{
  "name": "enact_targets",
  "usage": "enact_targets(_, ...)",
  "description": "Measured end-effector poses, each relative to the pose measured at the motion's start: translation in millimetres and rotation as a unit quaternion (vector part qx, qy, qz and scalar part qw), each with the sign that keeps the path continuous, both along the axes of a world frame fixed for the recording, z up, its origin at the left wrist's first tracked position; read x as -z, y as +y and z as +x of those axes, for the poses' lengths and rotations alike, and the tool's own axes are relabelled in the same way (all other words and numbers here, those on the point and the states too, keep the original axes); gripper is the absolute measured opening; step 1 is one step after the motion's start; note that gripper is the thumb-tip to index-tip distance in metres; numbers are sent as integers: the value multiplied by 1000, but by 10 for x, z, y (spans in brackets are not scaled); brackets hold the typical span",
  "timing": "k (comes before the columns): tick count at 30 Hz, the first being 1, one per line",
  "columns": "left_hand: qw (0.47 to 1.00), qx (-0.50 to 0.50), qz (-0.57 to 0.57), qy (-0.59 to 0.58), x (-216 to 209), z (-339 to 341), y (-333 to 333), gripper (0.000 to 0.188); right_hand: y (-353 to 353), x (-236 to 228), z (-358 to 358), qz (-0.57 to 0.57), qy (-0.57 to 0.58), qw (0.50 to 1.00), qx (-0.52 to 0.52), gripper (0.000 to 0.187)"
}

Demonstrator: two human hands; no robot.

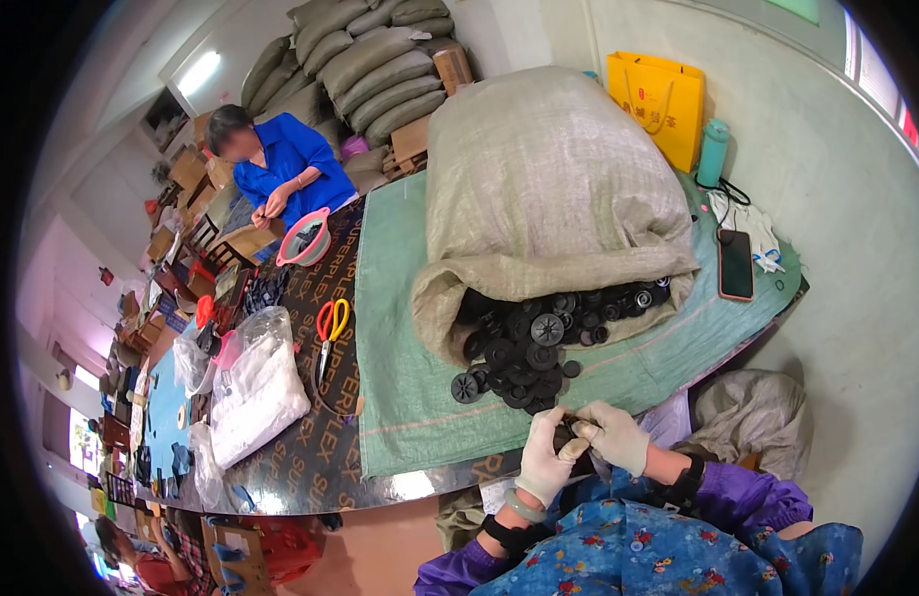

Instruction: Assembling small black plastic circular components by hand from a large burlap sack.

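Note:
Both my hands wear white gloves and meet at the near edge of the table. Between the fingertips of my left hand (548,459) and my right hand (612,438) is a small dark round part (567,429), mostly hidden by the fingers. Just beyond them, black round plastic parts (517,370) spill in a heap from the mouth of a large woven sack (559,179). Some of these parts are disc-shaped with spoke-like ribs. A green woven sheet (405,397) lies under the sack and the heap.
Scissors (330,333) with red and yellow handles lie left of the sheet, near a clear plastic bag (259,387) of white pieces. A co-worker in blue (296,164) sits by a pink basket (304,238). A phone (736,265), teal bottle (713,152) and yellow bag (656,104) stand right.

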State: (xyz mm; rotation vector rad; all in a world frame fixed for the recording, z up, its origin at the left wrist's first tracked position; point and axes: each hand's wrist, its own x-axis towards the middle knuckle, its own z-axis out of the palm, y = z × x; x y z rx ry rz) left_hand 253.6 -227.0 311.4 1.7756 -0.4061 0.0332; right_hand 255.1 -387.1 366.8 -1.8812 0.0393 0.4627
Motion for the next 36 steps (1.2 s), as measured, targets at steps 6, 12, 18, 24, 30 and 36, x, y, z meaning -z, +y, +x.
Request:
enact_targets(6,984,-88,115,-102,-189,208,45,36,-83,346,294,-154,-261,953,-25,21)
enact_targets(12,900,-102,413,-99,-319,565,-70,23,-36,509,748,-318,-327,886,-85,33)
enact_targets(18,875,-155,418,-186,-149,721,137,14,-127,449,606,-343,-294,885,-109,25)
enact_targets(24,947,-222,189,-137,-193,507,239,12,-132,388,334,-153,-344,926,-21,29)
enact_targets(30,930,2,-245,273,-253,102,134,10,16,173,104,-121,-347,929,-54,31)
enact_targets(36,904,50,-293,306,-284,-14,130,37,-2,224,55,-75,-376,921,-70,30)
